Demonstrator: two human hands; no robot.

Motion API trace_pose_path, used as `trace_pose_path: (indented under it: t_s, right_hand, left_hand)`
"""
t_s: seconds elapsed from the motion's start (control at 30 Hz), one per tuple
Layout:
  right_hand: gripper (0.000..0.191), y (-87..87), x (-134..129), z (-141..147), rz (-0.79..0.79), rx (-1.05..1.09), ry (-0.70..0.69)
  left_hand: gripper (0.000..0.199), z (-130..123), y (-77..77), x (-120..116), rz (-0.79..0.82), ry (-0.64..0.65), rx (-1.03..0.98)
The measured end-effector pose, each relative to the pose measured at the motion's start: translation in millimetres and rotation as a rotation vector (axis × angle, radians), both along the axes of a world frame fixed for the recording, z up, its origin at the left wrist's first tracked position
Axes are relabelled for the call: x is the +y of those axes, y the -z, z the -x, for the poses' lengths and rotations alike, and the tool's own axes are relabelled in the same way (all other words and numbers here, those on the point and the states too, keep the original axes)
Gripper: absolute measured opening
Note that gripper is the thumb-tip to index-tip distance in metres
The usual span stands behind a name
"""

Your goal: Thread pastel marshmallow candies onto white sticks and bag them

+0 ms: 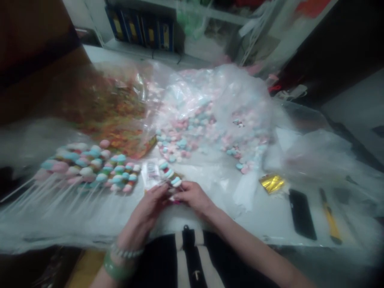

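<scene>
the candy stick [169, 173] points to 11 o'clock, its low end pinched in fingers of the left hand [154, 199] and right hand [194, 196], right one nearer.

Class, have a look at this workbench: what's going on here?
A person's left hand and right hand hold a small skewer of pastel sweets between them. Finished-looking skewers lie in rows to the left, and loose sweets spill below clear plastic. A phone lies to the right.
</scene>
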State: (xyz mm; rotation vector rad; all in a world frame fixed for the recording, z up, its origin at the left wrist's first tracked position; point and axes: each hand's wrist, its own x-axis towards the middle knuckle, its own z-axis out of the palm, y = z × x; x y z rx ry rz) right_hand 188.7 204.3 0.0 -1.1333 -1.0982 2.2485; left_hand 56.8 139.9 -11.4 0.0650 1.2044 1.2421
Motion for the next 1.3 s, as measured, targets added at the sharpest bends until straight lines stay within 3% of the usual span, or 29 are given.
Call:
trace_pose_path:
  t_s: [0.07, 0.17, 0.3, 0.5, 0.63, 0.83, 1.07, 1.3]
  right_hand:
    - [0.009, 6.6, 2.3, -4.3, 0.037, -0.02, -0.007]
    - [0.018, 19.0, 2.5, -6.3, 0.085, -0.017, 0.071]
    - [0.027, 25.9, -2.6, -0.2, 0.086, 0.095, 0.155]
    - [0.02, 13.4, -2.4, 5.9, 0.05, 0.006, 0.282]
    - [0.02, 6.4, 5.2, -1.8, 0.046, -0.05, 0.218]
    - [0.027, 16.5, 6.5, -12.9, 0.071, -0.16, 0.132]
    - [0.025, 17.4, 3.5, -6.2, -0.021, -0.093, 0.21]
    - [0.029, 17.1, 10.0, -3.8, 0.017, -0.202, 0.27]
  left_hand:
    - [0.027, 4.3, 0.2, 4.6, -0.007, -0.047, -0.081]
    - [0.013, 0.5, 0.0, 11.1, 0.029, -0.238, -0.037]
    - [0.014, -16.1, -3.0, 19.8, -0.01, -0.404, -0.012]
    - [0.015, -27.6, 2.8, 25.8, -0.046, -0.427, -0.032]
    - [0.009, -20.0, 6.6, 26.1, 0.012, -0.402, -0.023]
    - [0.011, -3.5, 1.6, 27.1, 0.058, -0.267, 0.039]
    - [0.029, -10.0, 2.3, 31.2, -0.107, -0.402, 0.085]
    - [0.016, -10.6, -7.7, 33.5, -0.121, -0.547, 0.129]
